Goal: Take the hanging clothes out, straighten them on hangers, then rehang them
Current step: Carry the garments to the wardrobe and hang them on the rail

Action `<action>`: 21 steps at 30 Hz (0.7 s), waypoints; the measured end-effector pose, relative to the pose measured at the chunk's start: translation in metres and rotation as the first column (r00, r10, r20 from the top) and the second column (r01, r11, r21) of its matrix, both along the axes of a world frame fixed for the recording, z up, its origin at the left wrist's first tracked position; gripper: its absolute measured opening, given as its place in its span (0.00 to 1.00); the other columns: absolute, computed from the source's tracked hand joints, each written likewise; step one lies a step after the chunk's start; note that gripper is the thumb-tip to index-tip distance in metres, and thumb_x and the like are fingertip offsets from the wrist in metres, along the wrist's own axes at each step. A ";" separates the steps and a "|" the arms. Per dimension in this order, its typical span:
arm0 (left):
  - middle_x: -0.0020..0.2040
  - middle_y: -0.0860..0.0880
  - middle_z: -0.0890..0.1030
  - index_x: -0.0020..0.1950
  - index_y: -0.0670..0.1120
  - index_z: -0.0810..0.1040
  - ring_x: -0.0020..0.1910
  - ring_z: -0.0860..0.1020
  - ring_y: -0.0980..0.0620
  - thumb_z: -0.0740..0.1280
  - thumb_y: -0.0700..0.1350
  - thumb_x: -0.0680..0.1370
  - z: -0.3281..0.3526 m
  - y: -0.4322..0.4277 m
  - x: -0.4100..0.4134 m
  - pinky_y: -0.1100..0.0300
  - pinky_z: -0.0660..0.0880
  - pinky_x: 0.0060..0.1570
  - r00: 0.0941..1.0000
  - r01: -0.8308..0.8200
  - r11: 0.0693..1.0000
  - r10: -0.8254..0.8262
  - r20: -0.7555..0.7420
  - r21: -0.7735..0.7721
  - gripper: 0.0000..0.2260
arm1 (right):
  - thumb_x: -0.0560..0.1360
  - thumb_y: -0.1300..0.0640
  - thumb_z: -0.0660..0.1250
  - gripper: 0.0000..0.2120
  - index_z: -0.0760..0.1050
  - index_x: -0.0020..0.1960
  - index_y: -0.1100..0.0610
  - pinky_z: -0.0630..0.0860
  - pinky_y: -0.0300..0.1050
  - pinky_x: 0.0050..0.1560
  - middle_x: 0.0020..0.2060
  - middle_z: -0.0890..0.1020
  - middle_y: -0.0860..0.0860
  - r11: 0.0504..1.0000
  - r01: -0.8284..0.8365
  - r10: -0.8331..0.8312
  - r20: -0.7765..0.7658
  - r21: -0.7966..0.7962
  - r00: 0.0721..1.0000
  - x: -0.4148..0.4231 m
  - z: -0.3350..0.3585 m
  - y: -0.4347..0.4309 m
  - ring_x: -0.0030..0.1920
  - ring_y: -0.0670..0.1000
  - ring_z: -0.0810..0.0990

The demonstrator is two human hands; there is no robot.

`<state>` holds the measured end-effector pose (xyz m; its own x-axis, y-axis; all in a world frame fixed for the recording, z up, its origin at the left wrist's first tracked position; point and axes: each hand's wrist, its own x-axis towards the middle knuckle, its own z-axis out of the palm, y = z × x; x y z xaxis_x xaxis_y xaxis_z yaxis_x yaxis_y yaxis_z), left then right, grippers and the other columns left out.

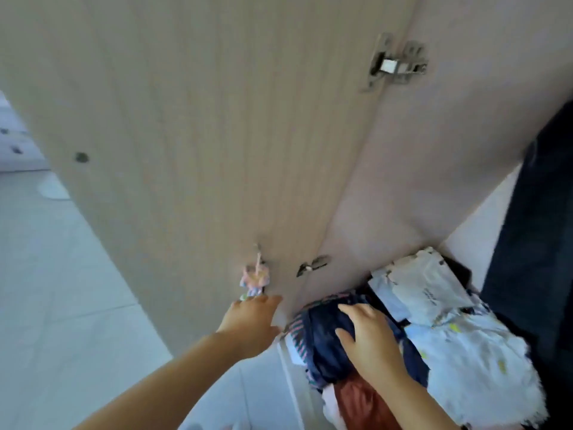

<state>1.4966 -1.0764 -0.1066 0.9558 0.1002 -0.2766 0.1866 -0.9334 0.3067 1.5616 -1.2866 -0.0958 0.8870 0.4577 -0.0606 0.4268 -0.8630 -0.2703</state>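
L hand (251,324) open at door (186,150), R hand (369,339) spread on navy bundle (319,336) — hard push cd spill pile (459,352) off front edge.

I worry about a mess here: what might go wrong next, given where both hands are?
The right hand presses the navy garment; pulling it may drag the rust cloth and white printed fabric beside it onto the floor. The left hand is by the open door near its lower hinge; swinging, it might pinch fingers.
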 end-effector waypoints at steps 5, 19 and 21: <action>0.69 0.48 0.68 0.74 0.52 0.56 0.67 0.68 0.45 0.61 0.53 0.78 -0.013 0.054 -0.097 0.52 0.64 0.64 0.908 -0.417 0.909 0.418 -0.032 0.016 0.27 | 0.75 0.53 0.64 0.22 0.68 0.69 0.50 0.65 0.42 0.63 0.63 0.72 0.48 0.921 -0.390 0.388 -0.088 -0.003 0.918 -0.022 -0.023 0.091 0.64 0.50 0.69; 0.69 0.48 0.68 0.75 0.51 0.55 0.66 0.68 0.45 0.61 0.53 0.78 -0.022 0.180 -0.386 0.53 0.65 0.63 0.247 -0.969 0.248 0.968 -0.031 0.014 0.27 | 0.77 0.52 0.62 0.21 0.65 0.69 0.50 0.64 0.40 0.63 0.62 0.71 0.48 0.331 -0.941 0.937 -0.135 0.062 0.321 -0.231 -0.033 0.377 0.64 0.49 0.68; 0.70 0.48 0.67 0.75 0.51 0.55 0.66 0.67 0.46 0.61 0.54 0.78 -0.026 0.207 -0.421 0.53 0.64 0.63 0.168 -0.986 0.168 0.985 -0.035 -0.013 0.27 | 0.77 0.52 0.62 0.21 0.65 0.69 0.50 0.63 0.40 0.64 0.62 0.71 0.48 0.274 -0.960 0.955 -0.135 0.051 0.265 -0.266 -0.036 0.419 0.64 0.49 0.68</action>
<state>1.0752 -0.8690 -0.1323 0.0637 0.9483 -0.3110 0.9492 0.0386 0.3122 1.2959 -0.8676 -0.1320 -0.2099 0.9651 -0.1566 0.9187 0.1398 -0.3693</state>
